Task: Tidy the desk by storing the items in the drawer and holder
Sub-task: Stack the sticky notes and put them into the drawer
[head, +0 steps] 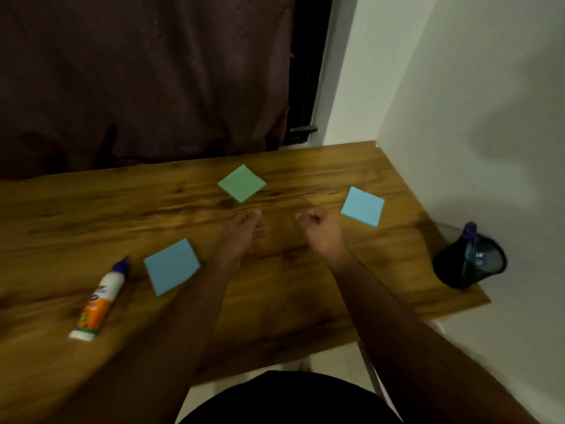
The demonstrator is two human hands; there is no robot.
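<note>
A green pad (241, 183) lies far back on the desk (91, 209), with the right blue pad (362, 206) and the left blue pad (171, 266) nearer. A glue bottle (97, 304) lies just beside the left one, and a pen holder (469, 264) stands at the right edge. Between the pads, the left hand (244, 231) is relaxed and the right hand (318, 224) is clenched and empty.

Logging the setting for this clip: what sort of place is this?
Probably a home study corner: a wooden desk against a wall, a green sticky-note pad, a glue bottle and a pen holder.
</note>
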